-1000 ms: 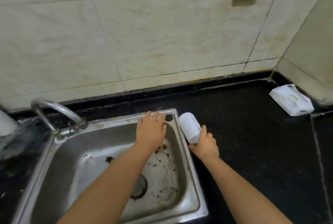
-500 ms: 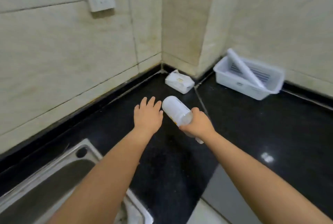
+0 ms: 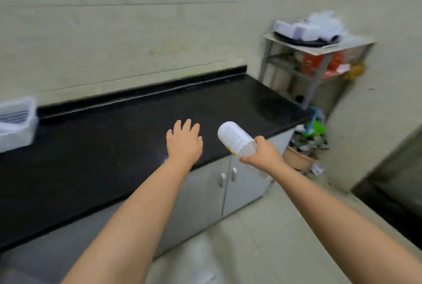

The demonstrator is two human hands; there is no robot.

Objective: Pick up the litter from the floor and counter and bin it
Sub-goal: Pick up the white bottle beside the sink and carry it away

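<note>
Gripping a plastic bottle (image 3: 237,140) near its neck end, the right hand (image 3: 262,155) has its fingers wrapped around the clear lower part, thumb on top, so the hand is closed firmly on it. The bottle lies tilted, its white base pointing up and away toward the wall, its clear section nearest the palm, with a trace of yellow on the label edge. It is held in the air just above the front edge of the black counter (image 3: 102,146), not touching it. The left hand (image 3: 183,142) is spread flat with the palm down and fingers loosely apart, holding nothing; whether it rests on the counter or hovers just above it cannot be told. It is just beside the bottle, a small gap between them. On the far left of the counter sits a white plastic basket (image 3: 17,123), well apart from both hands. Below the counter are grey cabinet doors (image 3: 205,192) with two small handles. Past the counter's right end, on the floor, stands a round pinkish bin (image 3: 299,159) heaped with rubbish, and loose scraps lie beside it. Behind it a metal rack (image 3: 317,55) holds cluttered items, blurred in this view.
</note>
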